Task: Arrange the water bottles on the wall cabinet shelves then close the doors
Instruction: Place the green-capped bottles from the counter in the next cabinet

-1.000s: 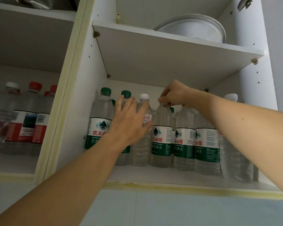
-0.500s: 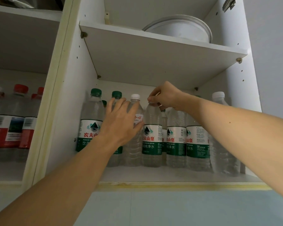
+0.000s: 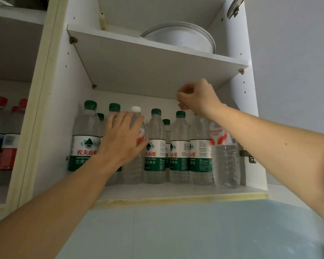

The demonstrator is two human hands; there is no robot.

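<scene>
Water bottles (image 3: 154, 146) upright, caps up, left hand (image 3: 123, 141) spread flat against them, right hand (image 3: 198, 97) loosely curled, empty

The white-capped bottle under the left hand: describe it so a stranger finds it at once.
Look at the lower shelf of the open wall cabinet, in the front row of bottles. Third from the left stands the white-capped bottle, under the left hand. Its neighbours wear green caps and green labels.

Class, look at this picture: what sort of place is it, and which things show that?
Probably a home kitchen: a white wall cabinet with its doors open, water bottles on its lower shelf, a round pot above.
</scene>
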